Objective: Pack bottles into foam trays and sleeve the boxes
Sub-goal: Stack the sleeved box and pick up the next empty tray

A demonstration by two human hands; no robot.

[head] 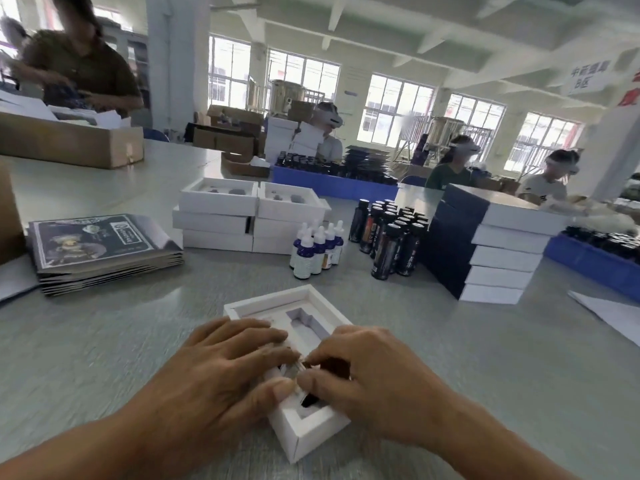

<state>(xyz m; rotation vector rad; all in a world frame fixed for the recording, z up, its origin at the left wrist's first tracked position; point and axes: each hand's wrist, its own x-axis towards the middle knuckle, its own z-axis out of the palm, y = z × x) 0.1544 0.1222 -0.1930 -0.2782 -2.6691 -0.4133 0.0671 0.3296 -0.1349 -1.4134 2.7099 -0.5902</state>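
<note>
Table (104, 341), grey, bears stacked white boxes (218, 220) in windowed workshop.

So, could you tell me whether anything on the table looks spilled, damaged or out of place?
Nothing stands out. The dropper bottles and dark bottles stand upright, the sleeved boxes are stacked neatly, and both hands work over the foam tray.

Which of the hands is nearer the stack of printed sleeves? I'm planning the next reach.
Left. The left hand rests on the foam tray, on the side toward the stack of printed sleeves; the right hand lies farther right.
</note>
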